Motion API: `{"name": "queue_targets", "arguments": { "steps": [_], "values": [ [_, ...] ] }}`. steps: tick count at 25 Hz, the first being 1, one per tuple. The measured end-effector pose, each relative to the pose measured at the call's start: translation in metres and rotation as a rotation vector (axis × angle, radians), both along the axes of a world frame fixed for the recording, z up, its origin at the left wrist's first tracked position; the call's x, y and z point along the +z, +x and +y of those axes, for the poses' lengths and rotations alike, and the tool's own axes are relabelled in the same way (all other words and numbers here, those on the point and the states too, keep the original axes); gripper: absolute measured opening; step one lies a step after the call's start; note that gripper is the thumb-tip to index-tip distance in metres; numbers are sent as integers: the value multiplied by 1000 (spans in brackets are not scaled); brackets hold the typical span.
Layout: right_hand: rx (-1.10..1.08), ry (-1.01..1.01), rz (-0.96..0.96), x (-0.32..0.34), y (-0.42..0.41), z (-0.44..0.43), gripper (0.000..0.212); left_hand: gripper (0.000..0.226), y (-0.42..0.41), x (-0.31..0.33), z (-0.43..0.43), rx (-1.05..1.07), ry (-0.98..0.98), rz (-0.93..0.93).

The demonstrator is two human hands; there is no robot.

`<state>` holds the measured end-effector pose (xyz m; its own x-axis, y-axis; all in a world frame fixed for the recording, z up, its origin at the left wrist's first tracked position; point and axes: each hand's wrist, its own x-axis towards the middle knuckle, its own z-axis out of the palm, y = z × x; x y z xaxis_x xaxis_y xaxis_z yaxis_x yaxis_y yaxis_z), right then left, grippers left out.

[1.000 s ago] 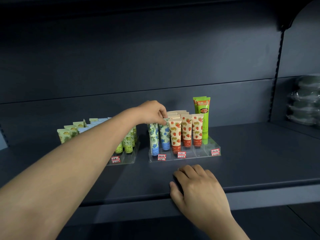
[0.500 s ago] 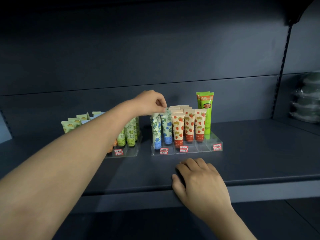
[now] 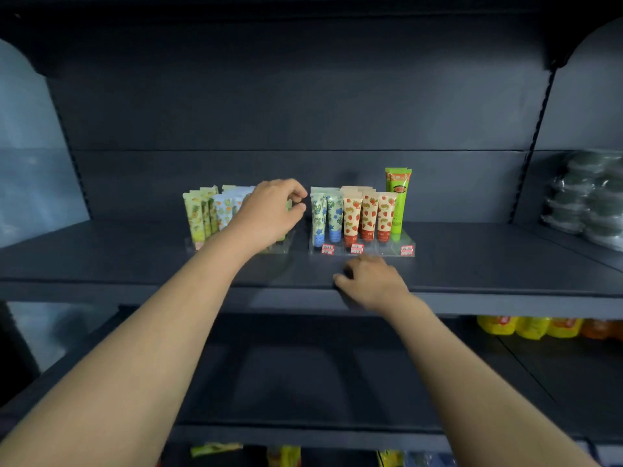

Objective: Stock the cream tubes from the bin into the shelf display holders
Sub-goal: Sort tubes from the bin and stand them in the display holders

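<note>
Two clear display holders stand on the dark shelf. The right holder carries blue floral cream tubes, strawberry-print tubes and one tall green tube. The left holder carries yellow-green and pale blue tubes, partly hidden behind my left hand. That hand hovers just left of the blue floral tubes, fingers loosely curled, holding nothing. My right hand rests on the shelf's front edge below the right holder. No bin is in view.
Wrapped dark round packs are stacked in the bay to the right, past the slotted upright. Yellow packets lie on the lower shelf at right. More packets show at the bottom edge.
My left hand has let go of the tube tops in the right holder and drawn back to the left. The view has pulled back and tilted down; my right hand stays on the shelf edge.
</note>
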<state>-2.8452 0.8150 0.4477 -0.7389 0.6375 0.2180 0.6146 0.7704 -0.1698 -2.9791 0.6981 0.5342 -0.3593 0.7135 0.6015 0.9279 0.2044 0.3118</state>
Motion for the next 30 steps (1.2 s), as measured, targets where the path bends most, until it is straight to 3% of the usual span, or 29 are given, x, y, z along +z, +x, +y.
{"name": "queue_targets", "arguments": {
  "steps": [6,16,23,30],
  "values": [
    [-7,71,108,7,37,-69,39,34,33,-35,-114,-2,-145,5],
    [-96,49,0,-79,109,-214,51,38,75,-140,-255,47,-458,109],
    [-109,-67,-150,-182,141,-274,46,37,112,-268,-282,-40,-562,-9],
    [-46,-314,-305,-301,143,-256,48,36,133,-397,-253,7,-807,-108]
  ]
}}
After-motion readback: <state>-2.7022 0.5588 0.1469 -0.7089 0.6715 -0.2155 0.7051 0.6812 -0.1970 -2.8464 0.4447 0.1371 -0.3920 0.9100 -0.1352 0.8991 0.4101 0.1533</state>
